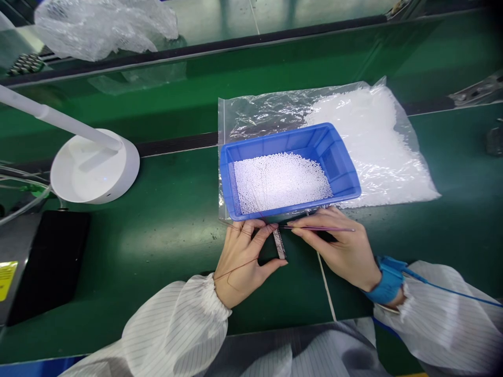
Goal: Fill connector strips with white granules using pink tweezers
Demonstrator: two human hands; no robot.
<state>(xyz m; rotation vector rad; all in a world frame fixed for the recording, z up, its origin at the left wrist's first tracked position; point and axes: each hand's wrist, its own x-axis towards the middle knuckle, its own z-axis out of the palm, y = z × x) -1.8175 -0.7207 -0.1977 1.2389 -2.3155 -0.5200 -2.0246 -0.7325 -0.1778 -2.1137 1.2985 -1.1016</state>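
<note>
My left hand [245, 262] grips a small narrow strip-shaped part [279, 244] between thumb and fingers, just below the blue bin. Thin reddish-brown wires run across the back of this hand and up over the bin's near edge. My right hand [338, 246] is closed on slim pinkish tweezers [330, 229], whose tip points at the top end of the small part. The blue bin [346, 180] holds many small white beads [283, 180] and rests partly on a clear plastic bag.
White granules fill the right part of the clear bag [259, 115]. A white lamp base [94, 167] stands at the left, near a black box [51, 262]. Crumpled plastic [102, 26] lies on the shelf above. A blue wrist strap [387, 280] with a cord circles my right wrist.
</note>
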